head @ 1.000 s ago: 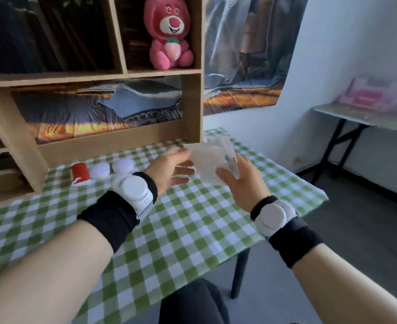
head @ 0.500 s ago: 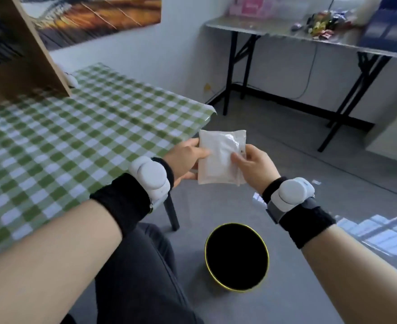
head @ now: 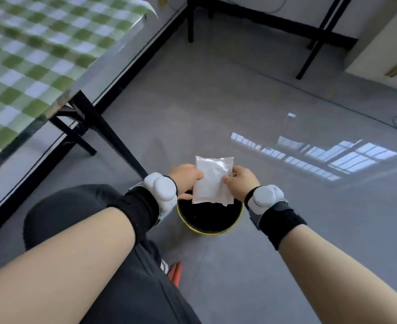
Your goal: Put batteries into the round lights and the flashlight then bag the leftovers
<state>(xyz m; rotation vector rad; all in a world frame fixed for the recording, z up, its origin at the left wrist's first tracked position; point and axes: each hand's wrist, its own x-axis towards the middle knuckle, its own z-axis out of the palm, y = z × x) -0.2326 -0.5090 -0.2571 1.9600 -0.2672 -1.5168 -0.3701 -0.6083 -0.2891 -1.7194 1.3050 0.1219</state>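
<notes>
A small white plastic bag [head: 212, 181] hangs flat between both hands, just above the floor bin [head: 210, 226]. My left hand [head: 185, 177] pinches the bag's left edge. My right hand [head: 240, 181] pinches its right edge. What is inside the bag cannot be made out. The round lights and the flashlight are out of view.
A round black bin with a yellow rim stands on the grey floor right below the bag. The green checked table [head: 29, 64] is at the upper left with its black leg [head: 109, 134] near my left wrist. My knee [head: 76, 211] is beside the bin.
I have turned from the table down to the floor. Both hands carried the bag off the table and lowered it until it hangs over the bin's opening.
</notes>
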